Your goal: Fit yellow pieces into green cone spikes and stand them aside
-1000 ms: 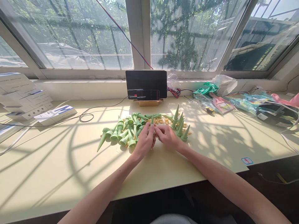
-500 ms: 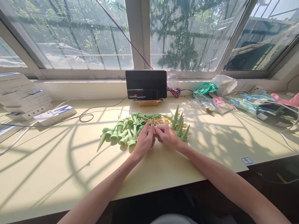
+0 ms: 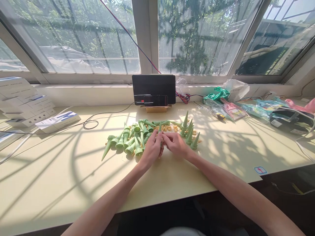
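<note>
One green plastic cone [image 3: 159, 127] is pointing up from the gripping left hand [image 3: 151, 149]; the right hand [image 3: 176, 144] is hiding its hold.

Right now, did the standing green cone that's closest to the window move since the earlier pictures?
No. The standing green cone keeps its place, nearer than the black tablet and a little to its right.

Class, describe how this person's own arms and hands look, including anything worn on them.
The left hand and right hand are ungloved, with no ring or bracelet visible. The left forearm and right forearm are bare: no sleeve or watch shows. One tiny spot marks the left forearm.
</note>
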Demonstrator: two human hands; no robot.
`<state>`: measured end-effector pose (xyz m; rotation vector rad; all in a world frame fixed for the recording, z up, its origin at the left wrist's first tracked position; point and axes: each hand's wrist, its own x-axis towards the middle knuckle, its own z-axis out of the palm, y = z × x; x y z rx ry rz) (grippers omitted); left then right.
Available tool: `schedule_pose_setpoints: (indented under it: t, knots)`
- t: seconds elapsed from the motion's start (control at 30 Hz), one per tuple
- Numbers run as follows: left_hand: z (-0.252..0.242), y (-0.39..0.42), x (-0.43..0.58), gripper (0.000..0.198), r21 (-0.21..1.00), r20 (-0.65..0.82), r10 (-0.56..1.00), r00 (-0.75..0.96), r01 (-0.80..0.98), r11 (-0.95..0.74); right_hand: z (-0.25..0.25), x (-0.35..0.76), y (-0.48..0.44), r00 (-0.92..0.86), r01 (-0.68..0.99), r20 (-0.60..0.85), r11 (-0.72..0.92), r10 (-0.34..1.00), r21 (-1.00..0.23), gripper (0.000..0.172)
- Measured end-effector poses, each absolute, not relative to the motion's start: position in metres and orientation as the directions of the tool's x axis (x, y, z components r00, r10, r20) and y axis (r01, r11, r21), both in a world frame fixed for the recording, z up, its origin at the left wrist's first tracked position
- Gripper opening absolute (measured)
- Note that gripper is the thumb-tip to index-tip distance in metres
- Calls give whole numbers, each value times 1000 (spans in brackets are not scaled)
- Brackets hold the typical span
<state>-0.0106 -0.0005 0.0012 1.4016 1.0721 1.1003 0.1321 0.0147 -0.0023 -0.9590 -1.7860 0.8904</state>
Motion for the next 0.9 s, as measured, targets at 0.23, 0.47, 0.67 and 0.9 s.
schedule_pose_setpoints:
  t: [0.23, 0.47, 0.67, 0.9]
  knots:
    - [-3, 2, -12, 32, 990, 106, 977, 186, 68, -120, -2, 132, 15, -305, 195, 323, 391, 896, -900, 46]
    - [-3, 2, -11, 35, 988, 128, 975, 182, 65, -142, -3, 133, 15, -301, 182, 314, 377, 901, -908, 47]
    - [3, -1, -10, 40, 999, 39, 980, 196, 7, -41, -5, 134, 13, -295, 312, 412, 494, 862, -811, 40]
    - [-5, 3, -13, 34, 981, 146, 972, 186, 99, -167, -2, 132, 14, -307, 182, 291, 356, 906, -917, 46]
